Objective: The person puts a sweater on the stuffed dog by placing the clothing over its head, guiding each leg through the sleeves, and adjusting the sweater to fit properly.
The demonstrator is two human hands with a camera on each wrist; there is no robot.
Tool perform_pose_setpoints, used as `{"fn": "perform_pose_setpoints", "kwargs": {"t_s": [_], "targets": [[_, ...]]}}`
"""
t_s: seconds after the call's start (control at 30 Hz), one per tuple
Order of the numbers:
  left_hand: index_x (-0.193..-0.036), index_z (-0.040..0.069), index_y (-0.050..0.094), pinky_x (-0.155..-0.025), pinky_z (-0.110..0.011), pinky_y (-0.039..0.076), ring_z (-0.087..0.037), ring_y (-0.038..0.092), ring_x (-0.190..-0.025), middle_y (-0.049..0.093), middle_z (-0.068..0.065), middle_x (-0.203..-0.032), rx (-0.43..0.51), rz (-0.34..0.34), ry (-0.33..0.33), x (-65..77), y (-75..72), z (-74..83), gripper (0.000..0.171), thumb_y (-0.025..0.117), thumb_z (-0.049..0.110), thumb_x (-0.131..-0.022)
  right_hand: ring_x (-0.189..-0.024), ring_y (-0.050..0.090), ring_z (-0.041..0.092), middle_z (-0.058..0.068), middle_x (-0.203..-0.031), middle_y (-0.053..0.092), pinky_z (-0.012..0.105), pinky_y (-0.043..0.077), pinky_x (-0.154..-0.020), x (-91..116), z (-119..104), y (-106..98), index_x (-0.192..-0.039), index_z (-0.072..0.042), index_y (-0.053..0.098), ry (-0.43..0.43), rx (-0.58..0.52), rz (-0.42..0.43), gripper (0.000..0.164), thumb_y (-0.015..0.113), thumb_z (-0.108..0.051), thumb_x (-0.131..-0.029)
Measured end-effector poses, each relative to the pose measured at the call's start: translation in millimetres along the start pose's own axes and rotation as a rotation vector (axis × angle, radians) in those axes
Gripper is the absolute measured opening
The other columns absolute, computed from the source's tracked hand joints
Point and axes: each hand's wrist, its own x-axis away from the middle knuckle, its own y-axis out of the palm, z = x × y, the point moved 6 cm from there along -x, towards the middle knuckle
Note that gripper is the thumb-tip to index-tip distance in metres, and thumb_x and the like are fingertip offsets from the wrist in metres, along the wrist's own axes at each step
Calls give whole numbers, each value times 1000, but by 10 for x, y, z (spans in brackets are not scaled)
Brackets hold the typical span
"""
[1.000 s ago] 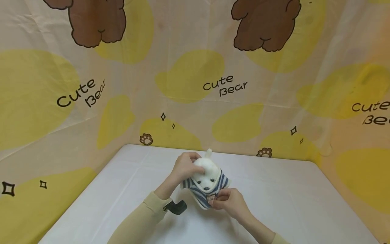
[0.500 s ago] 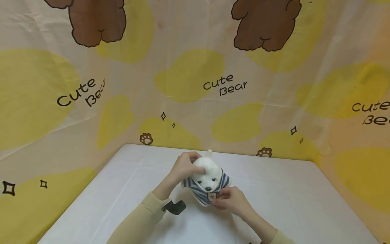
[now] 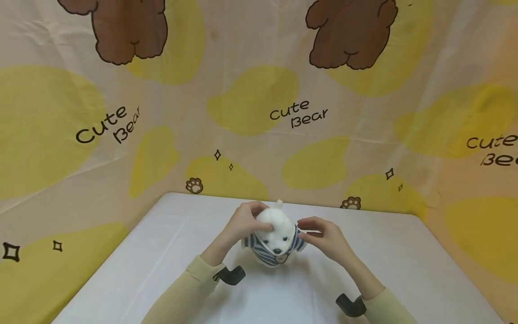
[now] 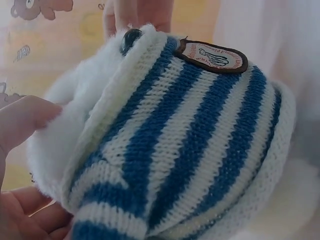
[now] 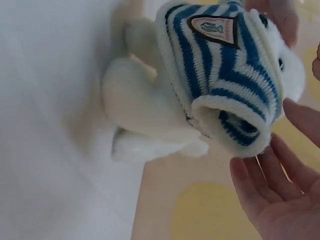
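Note:
A white plush toy (image 3: 277, 220) with dark eyes and nose wears a blue-and-white striped knit sweater (image 3: 263, 254). My left hand (image 3: 244, 222) grips the toy's head from the left, thumb pressed into the fur. Beside the sleeve on the other side is my right hand (image 3: 329, 238), its thumb and fingers spread apart. In the right wrist view its fingertips touch or nearly touch the wide cuff (image 5: 220, 102), which hangs with its opening visible and no paw showing in it. A small badge (image 4: 212, 56) sits on the sweater's chest. The toy's white legs (image 5: 132, 92) show below the hem.
The toy is over a white table (image 3: 194, 238). A cloth printed with bears and yellow patches (image 3: 251, 99) rises behind the table and along its sides. Black wrist mounts (image 3: 231, 275) stick out by both sleeves of the person.
My right hand has let go of the sweater's lower front near the badge and moved up and right to the sleeve. The hem has dropped back; my left hand keeps its hold.

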Motion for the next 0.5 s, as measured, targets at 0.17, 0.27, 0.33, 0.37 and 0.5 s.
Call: {"fn": "perform_pose_setpoints", "kwargs": {"t_s": [0.17,0.27,0.33,0.37,0.5], "targets": [[-100,11,68,-78,-33,52,-16,62,-88,70,-4,-97,29,-6,0,-11,7,-9,39,82,18,-64,-100,66,24,11,-113,67,26,54,-83,-76,96,77,-115,-8,65,25,-27,-112,39,75,-23,-81],[-99,11,68,-78,-32,52,-16,62,-87,70,-4,-96,36,-6,3,-21,4,-14,38,82,16,-64,-95,66,22,10,-110,68,25,54,-78,-93,138,80,-114,-8,66,51,-23,-114,38,75,-23,-80],[-99,11,68,-78,-32,52,-16,62,-88,71,-4,-96,39,-7,1,-24,0,-15,38,82,16,-64,-91,67,20,9,-106,69,24,54,-76,-101,170,79,-111,-8,67,76,-24,-106,35,76,-23,-80],[-99,11,68,-78,-33,52,-16,62,-88,70,-4,-96,41,-8,-1,-27,-2,-18,38,82,16,-64,-89,67,19,9,-103,70,24,54,-75,-105,188,79,-109,-8,68,92,-27,-100,33,76,-22,-80],[-98,11,68,-78,-33,52,-16,62,-88,70,-5,-96,49,-9,-7,-37,-6,-33,38,82,16,-63,-83,66,15,6,-93,71,26,53,-75,-108,261,81,-101,-8,70,174,-64,-67,26,76,-20,-79]]}}
